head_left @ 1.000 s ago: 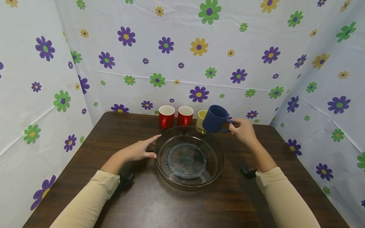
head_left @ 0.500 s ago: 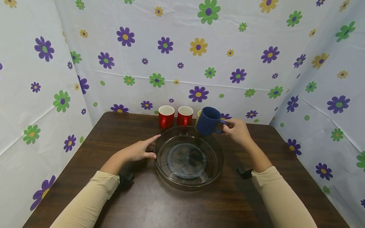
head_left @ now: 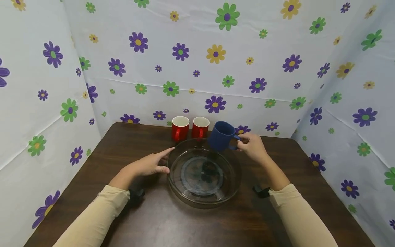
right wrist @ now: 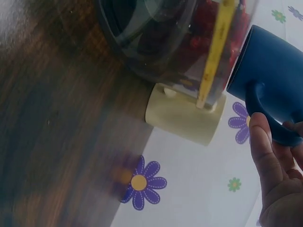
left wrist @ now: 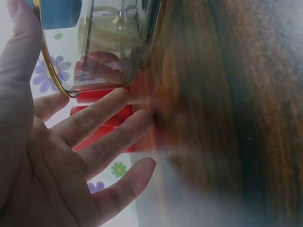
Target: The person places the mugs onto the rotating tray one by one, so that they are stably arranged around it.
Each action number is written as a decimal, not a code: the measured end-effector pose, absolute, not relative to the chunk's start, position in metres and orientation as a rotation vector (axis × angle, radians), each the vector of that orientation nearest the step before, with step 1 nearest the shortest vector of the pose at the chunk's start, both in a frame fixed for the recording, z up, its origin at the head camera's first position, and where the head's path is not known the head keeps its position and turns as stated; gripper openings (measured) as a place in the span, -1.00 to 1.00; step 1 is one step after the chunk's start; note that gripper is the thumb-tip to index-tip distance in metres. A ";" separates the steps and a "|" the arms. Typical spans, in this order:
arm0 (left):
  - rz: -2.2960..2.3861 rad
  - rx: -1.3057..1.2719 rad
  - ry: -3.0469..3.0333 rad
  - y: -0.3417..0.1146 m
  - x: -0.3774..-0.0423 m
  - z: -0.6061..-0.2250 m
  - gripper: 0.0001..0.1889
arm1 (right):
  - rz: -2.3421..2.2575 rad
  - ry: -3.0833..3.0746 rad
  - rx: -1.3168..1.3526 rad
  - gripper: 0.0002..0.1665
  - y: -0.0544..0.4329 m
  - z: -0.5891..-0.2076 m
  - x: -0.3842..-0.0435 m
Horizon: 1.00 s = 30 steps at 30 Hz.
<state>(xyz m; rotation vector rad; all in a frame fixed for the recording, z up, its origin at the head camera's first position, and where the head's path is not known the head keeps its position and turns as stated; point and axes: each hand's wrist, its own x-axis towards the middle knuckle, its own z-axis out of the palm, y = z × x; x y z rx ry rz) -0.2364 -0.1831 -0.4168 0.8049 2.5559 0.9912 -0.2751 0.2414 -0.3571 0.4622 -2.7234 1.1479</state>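
Note:
My right hand grips a blue mug by its handle. The mug is raised and tilted left, its lower part overlapping the back right rim of a large clear glass bowl. At the bowl's left side is my left hand, thumb and forefinger at the rim; the left wrist view shows its other fingers extended and spread beside the glass. A pale yellow mug stands behind the bowl in the right wrist view, but the blue mug hides it in the head view.
Two red mugs with white insides, a left one and a right one, stand behind the bowl near the back edge of the dark wooden table. White flowered cloth rises behind and on both sides.
My right hand has brought the blue mug left and down to the bowl's back right rim, and the yellow mug has gone out of sight behind it. My left hand stays put.

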 end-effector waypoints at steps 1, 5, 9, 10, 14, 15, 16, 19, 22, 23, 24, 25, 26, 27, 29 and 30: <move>0.988 0.804 2.555 -0.182 -0.237 -0.417 0.00 | 1.149 -2.723 0.456 -0.73 0.242 -0.358 -0.275; 0.982 0.800 2.557 -0.179 -0.240 -0.418 0.00 | 1.181 -2.719 0.452 -0.74 0.241 -0.361 -0.276; 0.977 0.798 2.559 -0.180 -0.241 -0.420 0.00 | 1.211 -2.727 0.468 -0.71 0.240 -0.364 -0.279; 0.975 0.797 2.559 -0.180 -0.240 -0.420 0.00 | 1.214 -2.731 0.471 -0.71 0.239 -0.365 -0.279; 0.980 0.790 2.558 -0.181 -0.239 -0.420 0.00 | 1.224 -2.741 0.475 -0.73 0.235 -0.367 -0.283; 0.983 0.792 2.556 -0.182 -0.239 -0.420 0.00 | 1.223 -2.741 0.480 -0.74 0.235 -0.368 -0.283; 0.984 0.793 2.555 -0.182 -0.239 -0.419 0.00 | 1.220 -2.742 0.486 -0.74 0.234 -0.368 -0.284; 0.988 0.799 2.551 -0.183 -0.239 -0.419 0.00 | 1.219 -2.741 0.499 -0.74 0.232 -0.368 -0.284; 0.993 0.798 2.547 -0.183 -0.239 -0.419 0.01 | 1.224 -2.744 0.510 -0.73 0.231 -0.369 -0.284; 0.993 0.798 2.546 -0.183 -0.239 -0.419 0.01 | 1.222 -2.745 0.514 -0.72 0.230 -0.369 -0.284; 0.994 0.798 2.545 -0.183 -0.239 -0.419 0.01 | 1.221 -2.746 0.517 -0.72 0.230 -0.369 -0.284; 0.995 0.799 2.544 -0.183 -0.239 -0.419 0.01 | 1.216 -2.749 0.521 -0.72 0.229 -0.370 -0.285; 0.994 0.800 2.544 -0.183 -0.239 -0.419 0.02 | 1.211 -2.750 0.529 -0.72 0.229 -0.370 -0.285; 0.994 0.800 2.544 -0.183 -0.239 -0.419 0.02 | 1.208 -2.750 0.534 -0.73 0.228 -0.371 -0.286; 0.993 0.798 2.543 -0.183 -0.239 -0.419 0.02 | 1.212 -2.753 0.543 -0.73 0.226 -0.373 -0.287; 0.992 0.798 2.542 -0.183 -0.239 -0.419 0.02 | 1.214 -2.755 0.545 -0.73 0.226 -0.373 -0.287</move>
